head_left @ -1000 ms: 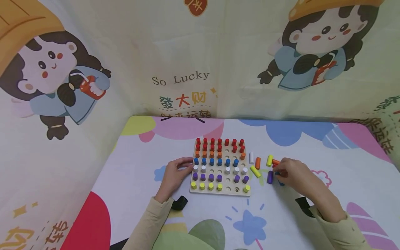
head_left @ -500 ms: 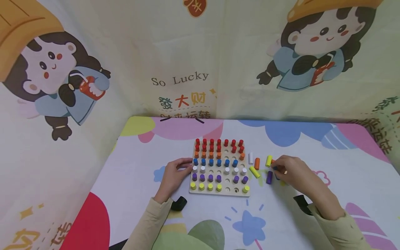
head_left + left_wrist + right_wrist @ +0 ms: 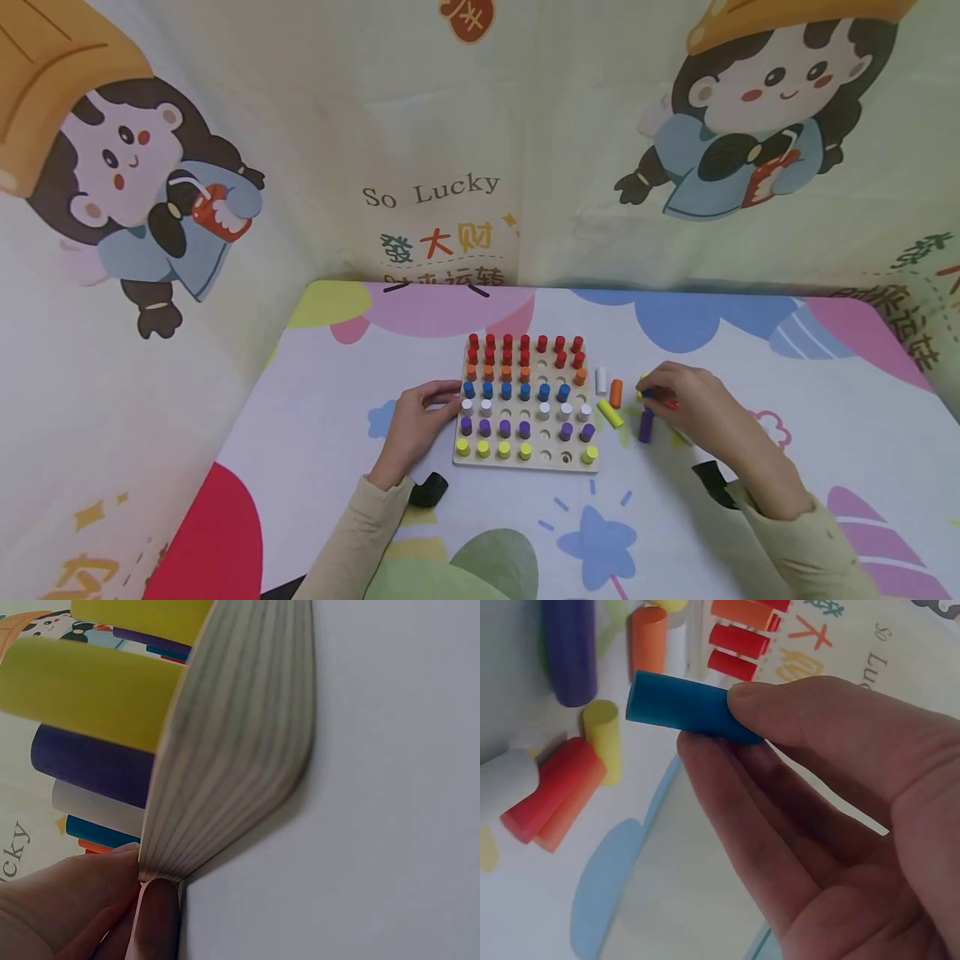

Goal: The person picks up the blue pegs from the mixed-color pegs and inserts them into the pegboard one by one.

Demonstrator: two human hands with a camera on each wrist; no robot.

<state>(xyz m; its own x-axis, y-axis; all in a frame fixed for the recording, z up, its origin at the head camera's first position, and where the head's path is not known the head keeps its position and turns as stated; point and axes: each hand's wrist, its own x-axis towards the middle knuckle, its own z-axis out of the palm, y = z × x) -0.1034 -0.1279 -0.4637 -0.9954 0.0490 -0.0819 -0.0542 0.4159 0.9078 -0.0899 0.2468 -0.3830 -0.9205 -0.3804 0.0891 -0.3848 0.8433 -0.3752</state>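
Note:
A wooden pegboard [image 3: 525, 465] lies flat on the table, with upright pegs in rows of red, orange, blue, white, purple and yellow. Several bare holes show, mostly toward its right side. My left hand [image 3: 420, 425] holds the board's left edge; in the left wrist view thumb and finger pinch the striped wooden edge [image 3: 240, 705]. Right of the board, my right hand [image 3: 701, 408] is over the loose pegs. Between its thumb and fingertips it holds a blue peg [image 3: 679, 705], raised and lying sideways, as the right wrist view shows. Under that hand some loose pegs are partly hidden.
Loose pegs lie between board and right hand: a white peg [image 3: 601, 381], an orange peg [image 3: 616, 393], a yellow peg [image 3: 611, 413] and a purple peg [image 3: 646, 425]. A red peg [image 3: 555, 787] touches another orange one. A patterned cloth wall [image 3: 570, 208] stands behind the table.
My right hand has lifted the blue peg from among the loose pegs and moved slightly left and away from me. The left hand stays at the board's edge.

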